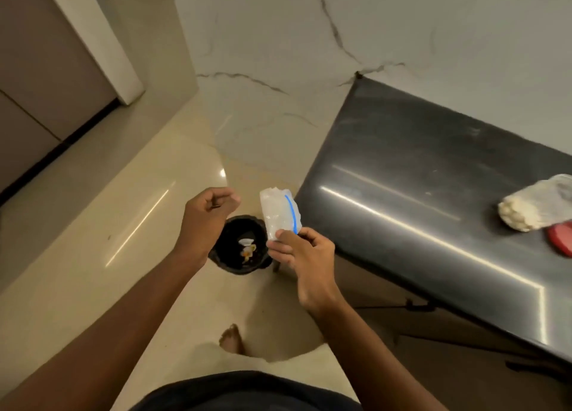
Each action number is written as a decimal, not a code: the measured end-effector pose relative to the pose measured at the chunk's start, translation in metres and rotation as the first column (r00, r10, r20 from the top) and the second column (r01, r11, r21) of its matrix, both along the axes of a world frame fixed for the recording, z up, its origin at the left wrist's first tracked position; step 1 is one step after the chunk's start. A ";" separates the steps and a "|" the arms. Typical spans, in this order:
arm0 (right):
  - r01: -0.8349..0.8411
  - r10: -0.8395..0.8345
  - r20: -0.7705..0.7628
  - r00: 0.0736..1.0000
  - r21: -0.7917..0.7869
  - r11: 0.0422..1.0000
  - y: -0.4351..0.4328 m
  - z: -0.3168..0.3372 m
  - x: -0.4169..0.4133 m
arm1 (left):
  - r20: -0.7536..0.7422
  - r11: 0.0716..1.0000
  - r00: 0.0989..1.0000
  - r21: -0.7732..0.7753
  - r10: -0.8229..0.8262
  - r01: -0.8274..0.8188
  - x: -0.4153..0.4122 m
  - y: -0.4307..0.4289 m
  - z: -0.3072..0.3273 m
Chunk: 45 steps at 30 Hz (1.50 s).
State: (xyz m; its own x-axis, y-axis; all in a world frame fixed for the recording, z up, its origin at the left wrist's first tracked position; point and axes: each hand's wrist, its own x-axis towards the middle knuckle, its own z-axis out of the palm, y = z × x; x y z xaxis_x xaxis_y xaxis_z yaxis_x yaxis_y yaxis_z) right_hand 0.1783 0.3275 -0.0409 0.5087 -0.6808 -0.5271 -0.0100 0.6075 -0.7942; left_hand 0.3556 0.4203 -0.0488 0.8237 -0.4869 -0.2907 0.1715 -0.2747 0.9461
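Head view: the right hand [306, 255] pinches the lower edge of a clear zip-lock bag [278, 212] with a blue seal, its grip closed on the plastic. The bag is held above a black-lined waste bin [230, 249] on the floor [123, 209], just beside the dark bench [433, 178]. The left hand [207, 215] hovers nearby, its grip loosely curled and holding nothing.

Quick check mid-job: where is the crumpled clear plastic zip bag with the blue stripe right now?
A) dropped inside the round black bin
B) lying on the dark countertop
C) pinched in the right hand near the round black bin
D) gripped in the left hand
C: the right hand pinches the clear zip bag by its lower edge, holding it up by the round black bin on the floor.
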 end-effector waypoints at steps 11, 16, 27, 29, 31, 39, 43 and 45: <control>-0.081 0.139 -0.501 0.854 0.136 0.987 0.014 -0.187 0.146 | -0.230 0.918 0.971 0.367 -0.063 0.147 0.065 0.061 -0.174; -0.190 0.237 -0.635 0.735 0.143 0.971 0.000 -0.322 0.191 | -0.329 0.917 0.944 0.386 0.039 0.097 0.086 0.070 -0.280; -0.312 0.345 -0.767 0.541 0.198 0.929 -0.037 -0.548 0.222 | -0.380 0.933 0.918 0.357 0.112 0.034 0.143 0.056 -0.424; -0.347 0.406 -0.759 0.510 0.250 0.904 -0.041 -0.556 0.217 | -0.367 0.934 0.926 0.354 0.091 0.048 0.148 0.055 -0.423; -0.355 0.410 -0.761 0.503 0.251 0.901 -0.040 -0.551 0.207 | -0.359 0.936 0.930 0.348 0.076 0.058 0.153 0.053 -0.412; -0.725 0.442 -0.769 0.462 -0.040 0.687 -0.010 -0.401 0.162 | -0.346 0.949 0.934 0.316 0.094 0.022 0.133 0.059 -0.288; -0.784 0.380 -0.754 0.536 -0.278 0.555 0.010 -0.266 0.138 | -0.285 0.955 0.956 0.295 0.065 0.022 0.101 0.075 -0.187; -0.762 0.373 -0.706 0.602 -0.368 0.533 0.022 -0.204 0.125 | -0.225 0.955 0.974 0.290 0.005 0.062 0.085 0.082 -0.142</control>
